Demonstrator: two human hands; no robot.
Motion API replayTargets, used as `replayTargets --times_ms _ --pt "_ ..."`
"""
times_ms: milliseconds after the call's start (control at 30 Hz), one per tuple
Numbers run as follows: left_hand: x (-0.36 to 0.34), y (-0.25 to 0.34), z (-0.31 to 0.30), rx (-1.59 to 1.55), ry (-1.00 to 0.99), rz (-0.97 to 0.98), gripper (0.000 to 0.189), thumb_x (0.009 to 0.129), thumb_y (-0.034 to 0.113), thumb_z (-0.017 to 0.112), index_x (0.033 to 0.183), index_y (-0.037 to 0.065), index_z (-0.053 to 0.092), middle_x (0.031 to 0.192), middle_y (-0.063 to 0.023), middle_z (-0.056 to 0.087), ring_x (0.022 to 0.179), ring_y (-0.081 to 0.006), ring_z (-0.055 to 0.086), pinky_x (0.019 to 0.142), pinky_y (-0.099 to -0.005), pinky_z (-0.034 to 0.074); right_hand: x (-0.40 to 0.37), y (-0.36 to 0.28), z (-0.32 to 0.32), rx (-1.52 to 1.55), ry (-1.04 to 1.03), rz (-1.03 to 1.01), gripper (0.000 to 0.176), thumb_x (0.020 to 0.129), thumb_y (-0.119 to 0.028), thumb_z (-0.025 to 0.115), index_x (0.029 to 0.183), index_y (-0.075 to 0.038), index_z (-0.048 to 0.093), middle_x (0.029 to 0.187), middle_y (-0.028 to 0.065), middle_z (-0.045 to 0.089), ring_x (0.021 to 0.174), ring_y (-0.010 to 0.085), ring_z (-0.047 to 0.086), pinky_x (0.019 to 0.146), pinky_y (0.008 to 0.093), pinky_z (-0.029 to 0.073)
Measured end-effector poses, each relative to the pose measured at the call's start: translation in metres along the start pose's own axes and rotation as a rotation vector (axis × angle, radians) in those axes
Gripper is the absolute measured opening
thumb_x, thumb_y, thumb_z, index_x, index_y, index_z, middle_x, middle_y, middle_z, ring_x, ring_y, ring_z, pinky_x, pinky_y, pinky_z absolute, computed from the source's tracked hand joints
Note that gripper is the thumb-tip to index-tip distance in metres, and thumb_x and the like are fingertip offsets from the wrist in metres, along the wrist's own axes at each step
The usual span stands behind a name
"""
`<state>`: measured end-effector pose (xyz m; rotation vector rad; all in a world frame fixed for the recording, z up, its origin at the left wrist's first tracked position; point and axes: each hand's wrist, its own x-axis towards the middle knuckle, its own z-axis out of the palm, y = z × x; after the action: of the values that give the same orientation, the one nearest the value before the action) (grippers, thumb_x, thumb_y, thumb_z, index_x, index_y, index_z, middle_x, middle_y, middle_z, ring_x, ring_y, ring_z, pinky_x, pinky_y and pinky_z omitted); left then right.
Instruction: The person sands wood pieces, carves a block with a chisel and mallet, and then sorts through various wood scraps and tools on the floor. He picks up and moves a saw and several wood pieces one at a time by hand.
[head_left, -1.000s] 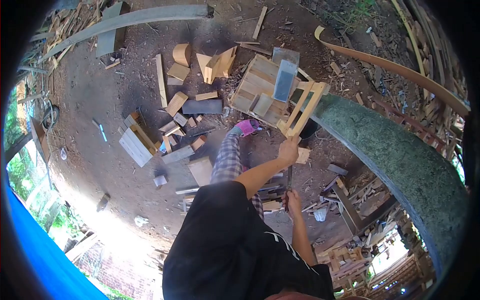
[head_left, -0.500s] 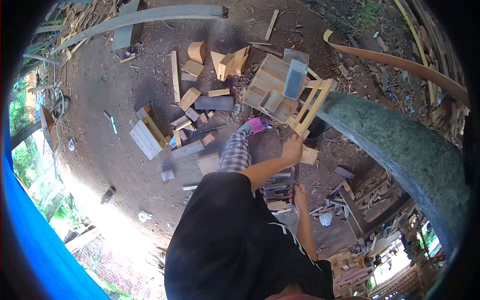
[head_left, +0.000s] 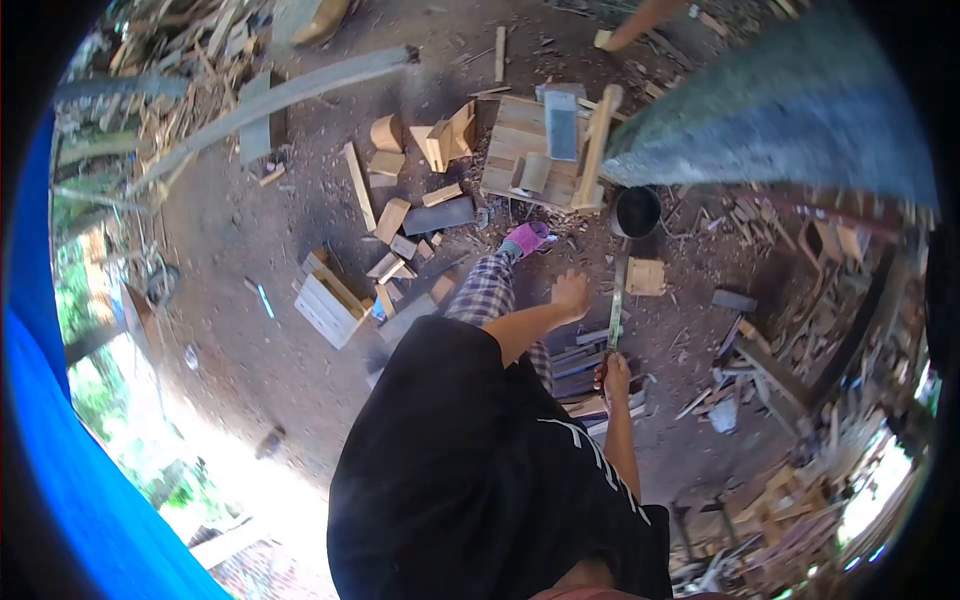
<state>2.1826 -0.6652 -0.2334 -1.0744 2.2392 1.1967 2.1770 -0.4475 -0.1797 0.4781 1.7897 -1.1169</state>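
Note:
My left hand (head_left: 571, 297) is in front of my body with its fingers apart and nothing visible in it. To its right, my right hand (head_left: 614, 376) is closed around the dark handle of a long, flat blade (head_left: 618, 295), which points away from me towards a black bucket (head_left: 636, 212). Beyond my hands, a light wooden frame (head_left: 598, 145) stands at the right edge of a low plank platform (head_left: 510, 135). On the platform lie a grey rectangular block (head_left: 561, 125) and a small wood piece (head_left: 534, 173).
A thick concrete-like beam (head_left: 760, 120) stretches across the upper right. Cut wood blocks and an open wooden box (head_left: 330, 305) lie on the ground at left. A square wood block (head_left: 646, 277) is right of the blade. Scrap wood (head_left: 770, 370) is piled at right.
My left hand has let go of the wooden frame and drawn back from it. The frame now stands at the platform's edge. The blade shows more fully, and the view has turned.

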Motion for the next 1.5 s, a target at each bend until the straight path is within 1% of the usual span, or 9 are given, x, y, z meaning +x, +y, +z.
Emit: replayTargets --times_ms 167,367,700,967,1033,1267,1333,1433,1500 --pt "-0.051 -0.001 0.069 0.195 -0.201 0.14 0.036 0.086 0.026 0.061 0.119 0.01 0.059 0.126 -0.0166 0.053 0.114 -0.0365 0.055 0.092 -0.0455 0.048 -0.036 0.132 -0.061 0.186 0.15 -0.064 0.024 0.098 -0.027 0.047 0.088 -0.007 0.055 0.061 0.0042 0.051 0.047 0.0126 0.05 0.04 0.0281 0.041" --pt "-0.089 -0.022 0.156 0.401 -0.519 0.648 0.037 0.083 0.031 0.063 0.114 0.009 0.062 0.111 -0.0184 0.065 0.105 -0.0348 0.062 0.089 -0.043 0.05 -0.138 0.306 -0.096 0.39 0.635 0.175 0.025 0.092 -0.023 0.051 0.078 -0.003 0.056 0.063 0.0055 0.055 0.047 0.0157 0.053 0.042 0.0312 0.045" --pt "-0.074 0.005 0.183 1.0 -1.002 0.812 0.035 0.082 0.021 0.068 0.112 0.002 0.065 0.106 -0.0124 0.068 0.096 -0.0213 0.065 0.084 -0.0338 0.052 -0.238 0.442 0.067 1.052 1.044 0.572 0.027 0.091 -0.027 0.051 0.094 -0.002 0.062 0.066 0.0102 0.061 0.052 0.0191 0.062 0.046 0.0341 0.05" --pt "-0.051 0.078 0.239 1.37 -1.021 0.832 0.041 0.088 0.019 0.064 0.125 0.003 0.056 0.1 -0.0087 0.066 0.067 -0.0135 0.059 0.056 -0.0291 0.049 -0.18 0.389 0.294 1.447 0.901 0.84 0.033 0.096 -0.028 0.044 0.094 0.0 0.06 0.07 0.0159 0.066 0.053 0.0268 0.066 0.046 0.04 0.052" --pt "-0.132 0.117 0.233 1.338 -1.091 0.601 0.042 0.09 0.018 0.062 0.129 0.005 0.053 0.101 -0.0072 0.063 0.063 -0.0112 0.056 0.051 -0.0259 0.046 -0.17 0.35 0.312 1.562 0.943 0.876 0.032 0.094 -0.027 0.046 0.089 0.001 0.06 0.066 0.0147 0.065 0.051 0.0259 0.065 0.046 0.0391 0.051" --pt "-0.134 0.13 0.312 1.662 -1.353 0.993 0.039 0.092 0.02 0.061 0.127 0.006 0.055 0.099 -0.0064 0.065 0.067 -0.0115 0.058 0.053 -0.0242 0.046 -0.076 0.267 0.322 1.72 1.287 0.824 0.032 0.094 -0.03 0.049 0.091 0.0 0.06 0.076 0.0171 0.063 0.051 0.0224 0.062 0.042 0.0354 0.047" --pt "-0.099 0.107 0.355 1.758 -1.505 1.328 0.038 0.092 0.022 0.062 0.126 0.006 0.057 0.095 -0.006 0.065 0.067 -0.0109 0.059 0.052 -0.0235 0.046 -0.107 0.219 0.274 2.287 1.418 0.531 0.033 0.092 -0.035 0.051 0.09 -0.003 0.061 0.073 0.0127 0.062 0.048 0.0177 0.059 0.04 0.0322 0.043" --pt "-0.17 0.082 0.328 1.908 -1.663 1.065 0.04 0.093 0.029 0.06 0.126 0.006 0.056 0.088 -0.0018 0.062 0.063 -0.0086 0.056 0.05 -0.0209 0.043 -0.119 0.184 0.231 2.375 1.524 0.413 0.03 0.093 -0.036 0.053 0.087 -0.008 0.058 0.063 0.0014 0.055 0.047 0.0116 0.054 0.042 0.0268 0.043" --pt "-0.213 0.054 0.296 2.109 -1.866 0.912 0.042 0.094 0.04 0.057 0.122 0.01 0.058 0.09 -0.0002 0.061 0.07 -0.0094 0.057 0.057 -0.0231 0.044 -0.119 0.162 0.217 2.669 1.645 -0.039 0.026 0.096 -0.031 0.053 0.091 -0.005 0.057 0.073 0.0023 0.054 0.056 0.0114 0.057 0.045 0.0273 0.047"
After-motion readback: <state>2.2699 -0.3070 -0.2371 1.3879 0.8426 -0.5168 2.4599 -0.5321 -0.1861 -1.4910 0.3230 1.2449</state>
